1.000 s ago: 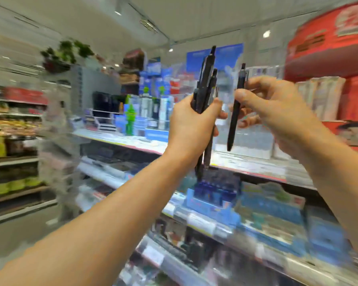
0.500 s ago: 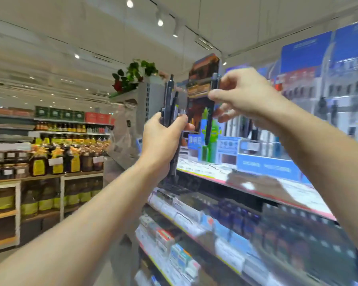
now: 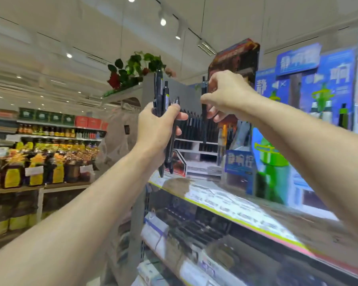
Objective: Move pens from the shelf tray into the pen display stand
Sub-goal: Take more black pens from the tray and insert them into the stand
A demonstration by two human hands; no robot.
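Mid-restock: left hand (image 3: 156,129) gripping a bunch of slim black plastic pens (image 3: 163,112), right hand (image 3: 225,93) pinching a single black pen (image 3: 204,112) upright just above the white tiered pen display stand (image 3: 196,142). Next up, probably lowering it into a free slot.

A bunch of black pens (image 3: 161,112) stands upright at centre, gripped together. One black pen (image 3: 204,112) hangs vertical just right. Behind them, the pen display stand (image 3: 194,129) holds rows of dark pens.
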